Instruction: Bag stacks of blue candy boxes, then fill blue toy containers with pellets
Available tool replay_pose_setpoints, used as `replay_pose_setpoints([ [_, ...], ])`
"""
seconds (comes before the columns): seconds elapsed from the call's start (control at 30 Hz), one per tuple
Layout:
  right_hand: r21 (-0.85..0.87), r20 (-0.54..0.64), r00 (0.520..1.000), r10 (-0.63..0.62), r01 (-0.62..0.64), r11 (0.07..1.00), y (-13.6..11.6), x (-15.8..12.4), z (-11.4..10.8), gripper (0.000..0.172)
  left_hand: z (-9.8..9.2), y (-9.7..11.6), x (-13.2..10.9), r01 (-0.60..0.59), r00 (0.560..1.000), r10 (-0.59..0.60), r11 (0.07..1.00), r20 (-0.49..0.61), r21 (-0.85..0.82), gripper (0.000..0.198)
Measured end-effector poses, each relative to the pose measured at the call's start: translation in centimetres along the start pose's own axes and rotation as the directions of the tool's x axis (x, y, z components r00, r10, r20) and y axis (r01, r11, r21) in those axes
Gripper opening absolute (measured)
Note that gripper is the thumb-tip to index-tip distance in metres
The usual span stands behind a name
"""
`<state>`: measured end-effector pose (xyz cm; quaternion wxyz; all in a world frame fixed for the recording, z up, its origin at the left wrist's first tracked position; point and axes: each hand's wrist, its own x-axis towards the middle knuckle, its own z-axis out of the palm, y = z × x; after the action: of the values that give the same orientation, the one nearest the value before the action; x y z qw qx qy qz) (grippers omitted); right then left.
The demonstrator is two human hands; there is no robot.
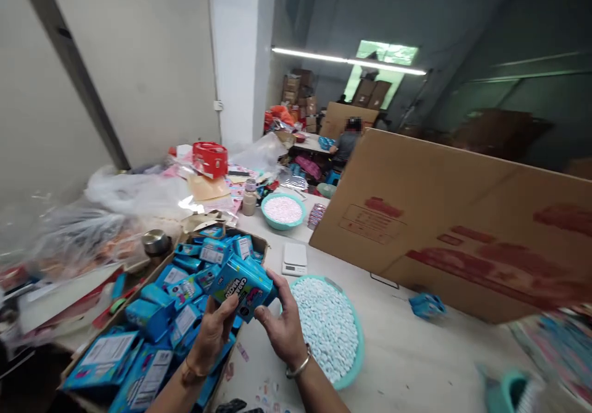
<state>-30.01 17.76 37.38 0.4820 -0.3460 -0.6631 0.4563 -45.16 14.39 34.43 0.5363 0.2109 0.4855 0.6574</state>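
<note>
A blue printed box [243, 283] is held between my two hands above the edge of a carton. My left hand [213, 333] grips its lower left side, thumb on the printed face. Around its right end my right hand [283, 323] is closed, with a bracelet at the wrist. Many similar blue boxes [160, 314] fill the cardboard carton [266, 249] at the left. Just right of my right hand is a turquoise basin [359, 339] full of pale blue and white pieces [324, 323]. A white scale [295, 257] lies behind that basin.
A large cardboard sheet [416, 216] stands across the table's right side. Farther back are a basin of pinkish pieces [283, 209], a jar [249, 198] and a red container [210, 159]. Plastic bags [134, 194] lie left. A person [346, 145] sits in the background.
</note>
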Motion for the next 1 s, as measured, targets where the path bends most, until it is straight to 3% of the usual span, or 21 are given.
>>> replay_pose_setpoints([
  [0.13, -0.254, -0.180, 0.977, -0.114, 0.065, 0.965, -1.4, -2.7, -3.3, 0.066, 4.6, -2.6, -0.4, 0.092, 0.984, -0.085, 0.995, 0.155, -0.040, 0.070],
  [0.23, -0.296, -0.353, 0.929, -0.107, -0.002, 0.955, -2.2, -3.8, -6.4, 0.046, 7.5, -4.4, -0.3, 0.152, 0.946, -0.136, 0.988, 0.296, -0.030, 0.069],
  [0.33, -0.309, -0.476, 0.876, -0.078, -0.084, 0.947, -3.4, -5.0, -11.2, 0.041, 9.5, -5.8, -0.1, 0.071, 0.955, -0.093, 0.994, 0.283, 0.088, 0.079],
  [0.4, -0.470, -0.461, 0.879, -0.125, -0.123, 0.874, -4.0, -6.2, -14.9, 0.046, 10.3, -6.2, -0.2, -0.027, 0.973, -0.017, 0.981, 0.230, 0.190, 0.092],
  [0.47, -0.689, -0.334, 0.929, -0.159, -0.125, 0.714, -4.1, -7.6, -18.5, 0.051, 11.1, -6.2, -0.7, -0.150, 0.966, 0.073, 0.939, 0.247, 0.309, 0.095],
  [0.53, -0.811, -0.220, 0.966, -0.138, -0.102, 0.576, -3.6, -9.2, -21.4, 0.054, 12.0, -6.0, -1.4, -0.285, 0.924, 0.130, 0.861, 0.359, 0.422, 0.074],
  [0.6, -0.826, -0.218, 0.968, -0.126, -0.114, 0.552, -2.8, -10.5, -23.4, 0.056, 13.1, -5.7, -2.2, -0.391, 0.843, 0.103, 0.791, 0.528, 0.471, 0.047],
  [0.7, -0.714, -0.369, 0.923, -0.112, -0.204, 0.670, -1.7, -11.7, -25.1, 0.049, 15.0, -6.0, -3.2, -0.445, 0.694, -0.009, 0.780, 0.720, 0.439, 0.034],
  [0.77, -0.540, -0.454, 0.891, -0.012, -0.265, 0.799, -1.2, -12.0, -25.6, 0.039, 16.2, -7.1, -3.8, -0.443, 0.641, -0.047, 0.793, 0.766, 0.419, 0.036],
  [0.87, -0.203, -0.463, 0.864, 0.199, -0.322, 0.925, 0.0, -12.1, -25.0, 0.033, 17.3, -10.0, -5.0, -0.372, 0.680, -0.064, 0.828, 0.730, 0.419, 0.041],
  [0.93, 0.017, -0.467, 0.824, 0.322, -0.355, 0.935, 1.5, -12.5, -23.7, 0.034, 17.3, -12.3, -6.0, -0.278, 0.730, -0.093, 0.865, 0.677, 0.419, 0.048],
  [1.0, 0.203, -0.472, 0.767, 0.434, -0.385, 0.900, 3.1, -13.1, -21.7, 0.040, 16.7, -14.2, -6.9, -0.161, 0.753, -0.154, 0.900, 0.639, 0.406, 0.060],
])
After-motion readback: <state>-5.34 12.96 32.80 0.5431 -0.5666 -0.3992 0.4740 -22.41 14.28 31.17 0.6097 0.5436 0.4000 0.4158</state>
